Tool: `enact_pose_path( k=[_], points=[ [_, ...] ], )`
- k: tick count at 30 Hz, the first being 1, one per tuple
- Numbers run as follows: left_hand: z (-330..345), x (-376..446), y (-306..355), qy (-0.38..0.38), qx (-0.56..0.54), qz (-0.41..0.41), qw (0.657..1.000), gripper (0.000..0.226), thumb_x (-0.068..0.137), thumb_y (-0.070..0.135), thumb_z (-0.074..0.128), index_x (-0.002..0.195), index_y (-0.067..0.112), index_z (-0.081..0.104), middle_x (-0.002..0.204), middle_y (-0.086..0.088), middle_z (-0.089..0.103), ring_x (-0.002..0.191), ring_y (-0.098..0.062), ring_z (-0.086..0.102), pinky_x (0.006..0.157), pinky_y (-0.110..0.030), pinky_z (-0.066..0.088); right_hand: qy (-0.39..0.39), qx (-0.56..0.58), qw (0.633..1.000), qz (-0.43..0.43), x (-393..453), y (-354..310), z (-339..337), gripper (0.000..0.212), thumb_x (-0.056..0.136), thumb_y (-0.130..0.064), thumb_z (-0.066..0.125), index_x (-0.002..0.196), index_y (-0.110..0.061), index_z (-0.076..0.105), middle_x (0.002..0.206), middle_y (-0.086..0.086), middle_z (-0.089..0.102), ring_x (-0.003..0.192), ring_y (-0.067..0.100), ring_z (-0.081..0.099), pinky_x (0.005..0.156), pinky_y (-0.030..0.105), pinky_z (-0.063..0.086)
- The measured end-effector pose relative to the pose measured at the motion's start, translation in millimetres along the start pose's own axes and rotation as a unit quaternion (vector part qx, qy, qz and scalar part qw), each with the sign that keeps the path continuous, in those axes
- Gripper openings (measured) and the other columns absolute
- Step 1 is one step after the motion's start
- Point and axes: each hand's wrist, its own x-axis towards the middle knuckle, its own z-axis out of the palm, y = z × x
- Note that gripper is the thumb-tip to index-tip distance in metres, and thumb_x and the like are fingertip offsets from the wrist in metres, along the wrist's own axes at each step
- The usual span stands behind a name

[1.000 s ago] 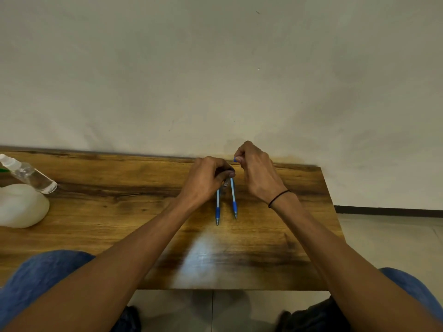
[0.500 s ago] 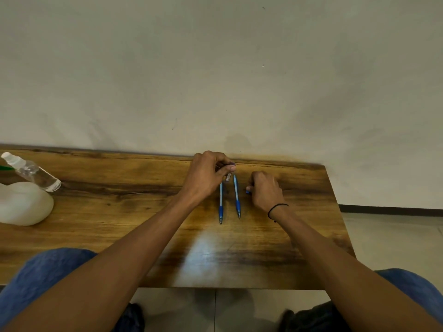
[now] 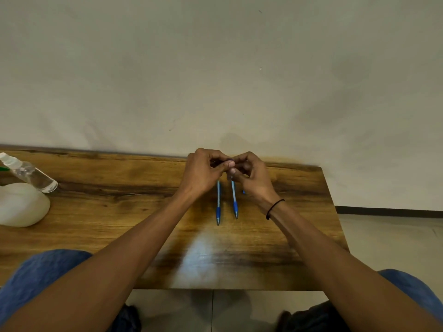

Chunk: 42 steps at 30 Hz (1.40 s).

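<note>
Rising from the bench (image 3: 119, 212), the right hand (image 3: 254, 180) now meets the left hand (image 3: 203, 176). Both grips pinch one small piece (image 3: 229, 161) between them, identity unclear. Left pen (image 3: 218, 202) and right pen (image 3: 234, 197) lie parallel just below the grips, with long axes toward the person and tips nearest.

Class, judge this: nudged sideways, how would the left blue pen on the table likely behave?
The left blue pen looks slim and round, so it probably rolls. Its straight barrel suggests stiffness. The glossy wooden table may let it slide.
</note>
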Motion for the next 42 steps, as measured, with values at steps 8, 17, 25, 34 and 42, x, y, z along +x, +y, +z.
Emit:
enact_pose_path(
  k=[8,17,25,34,42],
  points=[
    [-2,-2,16,0.004,-0.266,-0.086,0.96,0.032,0.093,0.044,0.072,0.106,0.016,0.082,0.102,0.001,0.081,0.104,-0.012,0.075,0.097,-0.037,0.061,0.056,0.012,0.996,-0.066,0,-20,-3,0.023,0.095,-0.002,0.071,0.114,-0.008,0.059,0.094,0.007,0.078,0.09,0.014,0.077,0.081,0.028,0.062],
    [-7,-8,21,0.013,-0.732,-0.183,0.656,0.108,0.089,0.089,0.019,0.149,0.007,0.053,0.145,-0.028,0.059,0.131,-0.04,0.06,0.095,-0.045,0.055,-0.042,-0.168,0.963,-0.206,4,-52,-7,0.015,0.095,0.003,0.067,0.106,-0.007,0.071,0.096,-0.009,0.073,0.094,-0.002,0.068,0.081,0.015,0.053],
    [-5,-9,31,0.0,-0.748,-0.172,0.641,0.116,0.084,0.094,0.02,0.152,0.004,0.048,0.145,-0.033,0.057,0.113,-0.035,0.061,0.069,-0.033,0.056,-0.083,-0.272,0.92,-0.269,2,-64,-11,0.023,0.097,0.005,0.058,0.106,-0.011,0.073,0.101,0.005,0.073,0.095,0.022,0.066,0.082,0.047,0.056],
    [-3,-8,33,0.008,-0.737,-0.201,0.645,0.115,0.086,0.093,0.021,0.152,0.003,0.048,0.147,-0.034,0.054,0.128,-0.042,0.051,0.082,-0.041,0.058,-0.077,-0.288,0.916,-0.269,4,-66,-11,0.031,0.098,0.008,0.054,0.112,-0.014,0.069,0.105,0.002,0.072,0.098,0.02,0.066,0.084,0.044,0.057],
    [-3,-9,36,0.007,-0.739,-0.201,0.644,0.114,0.086,0.092,0.02,0.153,0.003,0.046,0.145,-0.035,0.055,0.124,-0.041,0.056,0.074,-0.037,0.061,-0.068,-0.288,0.914,-0.279,1,-69,-11,0.032,0.095,0.011,0.055,0.11,-0.013,0.071,0.104,0.004,0.072,0.097,0.019,0.065,0.083,0.04,0.058]
  ],
)
